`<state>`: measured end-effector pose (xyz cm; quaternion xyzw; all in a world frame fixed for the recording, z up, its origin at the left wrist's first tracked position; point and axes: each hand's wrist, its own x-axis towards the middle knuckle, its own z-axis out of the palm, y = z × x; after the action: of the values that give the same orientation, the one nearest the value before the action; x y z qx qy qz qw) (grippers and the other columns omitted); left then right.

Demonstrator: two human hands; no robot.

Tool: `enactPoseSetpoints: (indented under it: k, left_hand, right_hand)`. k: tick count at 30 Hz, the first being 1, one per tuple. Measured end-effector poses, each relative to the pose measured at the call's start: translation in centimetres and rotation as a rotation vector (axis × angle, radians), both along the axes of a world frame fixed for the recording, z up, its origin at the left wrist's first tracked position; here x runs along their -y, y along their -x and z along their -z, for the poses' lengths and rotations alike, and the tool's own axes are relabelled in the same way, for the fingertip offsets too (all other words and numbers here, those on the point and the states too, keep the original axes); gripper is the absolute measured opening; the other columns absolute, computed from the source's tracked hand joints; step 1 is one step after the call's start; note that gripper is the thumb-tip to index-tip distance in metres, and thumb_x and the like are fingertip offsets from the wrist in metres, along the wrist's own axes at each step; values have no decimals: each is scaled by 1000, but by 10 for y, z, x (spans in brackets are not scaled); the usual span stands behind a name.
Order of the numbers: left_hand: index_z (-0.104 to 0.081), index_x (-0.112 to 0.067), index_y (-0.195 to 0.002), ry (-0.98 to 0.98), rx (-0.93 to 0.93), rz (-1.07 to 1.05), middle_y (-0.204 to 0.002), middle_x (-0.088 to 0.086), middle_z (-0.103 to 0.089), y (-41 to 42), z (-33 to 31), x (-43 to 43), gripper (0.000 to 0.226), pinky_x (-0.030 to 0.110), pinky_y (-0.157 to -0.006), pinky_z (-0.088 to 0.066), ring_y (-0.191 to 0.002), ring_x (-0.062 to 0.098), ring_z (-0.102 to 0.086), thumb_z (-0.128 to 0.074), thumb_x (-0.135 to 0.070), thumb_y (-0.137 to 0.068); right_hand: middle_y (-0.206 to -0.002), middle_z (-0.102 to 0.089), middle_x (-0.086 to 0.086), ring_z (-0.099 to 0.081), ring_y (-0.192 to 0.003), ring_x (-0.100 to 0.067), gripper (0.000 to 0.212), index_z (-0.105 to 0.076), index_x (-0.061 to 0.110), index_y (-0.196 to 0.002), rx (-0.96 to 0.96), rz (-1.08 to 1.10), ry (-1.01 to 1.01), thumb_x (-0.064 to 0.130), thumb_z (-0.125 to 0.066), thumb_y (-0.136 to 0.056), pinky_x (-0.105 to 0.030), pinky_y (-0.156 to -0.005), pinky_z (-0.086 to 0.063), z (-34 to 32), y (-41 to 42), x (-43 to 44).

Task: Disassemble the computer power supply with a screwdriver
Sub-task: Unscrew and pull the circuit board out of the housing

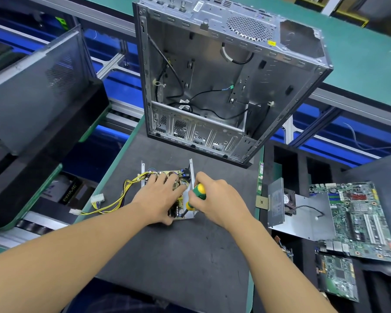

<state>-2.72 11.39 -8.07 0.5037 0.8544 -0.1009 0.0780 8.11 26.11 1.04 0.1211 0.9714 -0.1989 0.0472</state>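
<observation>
**Inspector:** Arms?
**Assistant:** Both forearms [77, 245] bare to the frame edge; left hand [160, 195] and right hand [217, 197] bare.
**Inspector:** Clothing?
**Assistant:** Dark checked fabric [122, 300] at the bottom edge; garment type cannot be determined.

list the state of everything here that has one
power supply, cover off, circuit board exposed
screwdriver, gripped by right hand, tip down in the power supply
left hand, flat on the circuit board, fingers spread
right hand, curled round the screwdriver handle
computer case, side open, stripped of boards
motherboard, out of the case, lying flat
cable bundle, unplugged, trailing left
</observation>
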Motion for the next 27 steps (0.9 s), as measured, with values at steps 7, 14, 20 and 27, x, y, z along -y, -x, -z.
enactPoseSetpoints:
  k: [7, 14, 20, 27]
  left_hand:
    - [-27, -27, -145, -3, -27, 2, -142, 12, -29, -2, 1, 1, 94, 46, -96, -34, -121, 33, -36, -59, -65, -64]
    - [-43, -29, -129, -15, -21, 19, -141, 11, -35, 0, 4, 0, 75, 45, -98, -32, -125, 31, -36, -53, -69, -67]
    - [-52, -25, -121, -30, -10, 17, -133, 10, -41, 1, 4, 1, 70, 44, -96, -33, -118, 30, -39, -58, -69, -68]
    - [-50, -30, -113, -59, -4, 36, -135, 11, -40, 2, 2, 3, 59, 44, -94, -33, -121, 31, -40, -57, -68, -68]
  right_hand:
    - [-64, -43, 3, -49, -64, -33, 24, -34, 28, -88, 32, -32, -34, 44, -50, -91, -32, -48, -30, -4, 3, 3]
    - [-62, -29, 2, -40, -60, -33, 33, -33, 21, -92, 99, -54, -262, 51, -45, -94, -32, -44, -17, -11, 8, 21]
    - [-75, -33, 0, -42, -75, -32, 26, -43, 26, -114, 292, -126, -123, 44, -48, -97, -33, -57, -30, -23, 21, 25]
    - [-96, -50, -7, -54, -89, -36, 32, -24, 38, -93, 433, -225, -71, 23, -52, -96, -38, -64, -44, -38, 21, 15]
